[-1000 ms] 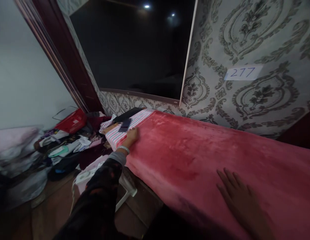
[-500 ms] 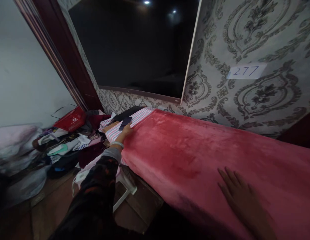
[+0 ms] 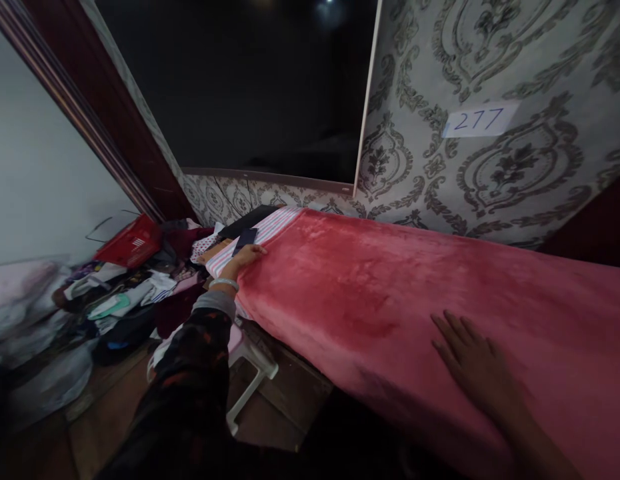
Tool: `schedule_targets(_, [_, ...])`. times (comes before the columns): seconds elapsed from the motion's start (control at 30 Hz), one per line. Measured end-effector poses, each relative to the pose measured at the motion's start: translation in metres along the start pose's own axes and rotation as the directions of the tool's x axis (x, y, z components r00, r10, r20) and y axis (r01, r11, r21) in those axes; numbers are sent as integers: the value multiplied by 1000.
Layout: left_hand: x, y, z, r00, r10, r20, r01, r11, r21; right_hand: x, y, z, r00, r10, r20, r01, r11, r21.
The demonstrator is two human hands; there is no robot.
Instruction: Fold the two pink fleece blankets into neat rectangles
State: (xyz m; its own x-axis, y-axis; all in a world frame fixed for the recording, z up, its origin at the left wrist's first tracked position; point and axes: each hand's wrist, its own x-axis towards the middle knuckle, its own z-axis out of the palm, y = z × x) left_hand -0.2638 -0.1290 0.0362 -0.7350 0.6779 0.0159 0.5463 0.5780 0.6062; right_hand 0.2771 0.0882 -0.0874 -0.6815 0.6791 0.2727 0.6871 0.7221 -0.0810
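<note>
A red plush blanket (image 3: 350,287) is spread over a long raised surface by the wall. My left hand (image 3: 247,255) rests at its far left edge, where a striped cloth (image 3: 277,223) shows. The left fingers point right along the blanket's edge and look stretched out; their undersides are hidden. Right behind that hand, a dark phone (image 3: 246,239) lies on the striped cloth. My right hand (image 3: 473,363) lies flat on the blanket at the near right, fingers spread and holding nothing.
Left of the blanket are a heap of clothes (image 3: 183,303) and a red bag (image 3: 130,241). A white plastic stool (image 3: 257,370) stands below the blanket's left end. Above, a large television (image 3: 250,87) hangs on the patterned wall, with a paper marked 277 (image 3: 480,120) beside it.
The view has shifted slightly. My left hand has turned from pointing away beside the phone to pointing right over the blanket's edge. My right hand stays flat on the blanket.
</note>
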Motion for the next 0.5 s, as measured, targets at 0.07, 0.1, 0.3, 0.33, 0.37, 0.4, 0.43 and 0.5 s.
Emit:
schedule_targets(0.07, [-1, 0, -5, 999, 11, 39, -10, 1000, -28, 1, -2, -2, 1000, 6, 8, -6, 1000, -4])
schedule_targets(0.1, [-2, 1, -8, 997, 19, 68, -16, 999, -42, 2, -2, -4, 1000, 7, 15, -6, 1000, -5])
schedule_targets(0.3, [-2, 6, -16, 989, 37, 142, -34, 999, -24, 4, -5, -11, 998, 32, 63, -32, 999, 3])
schedule_targets(0.33, [-1, 7, -15, 990, 35, 139, -34, 999, -14, 4, -5, -11, 997, 34, 65, -35, 999, 4])
schedule_targets(0.37, [0, 9, -15, 990, 33, 134, -33, 999, -4, 4, -5, -10, 997, 34, 65, -35, 999, 4])
schedule_targets(0.4, [0, 10, -15, 991, 30, 128, -31, 999, 6, 4, -5, -10, 998, 34, 62, -34, 999, 3])
schedule_targets(0.43, [0, 11, -15, 992, 29, 123, -31, 999, 14, 4, -4, -8, 998, 30, 58, -31, 1000, 1])
schedule_targets(0.5, [-2, 14, -18, 993, 32, 116, -35, 999, 26, 5, -4, -6, 998, 25, 50, -25, 1000, -1])
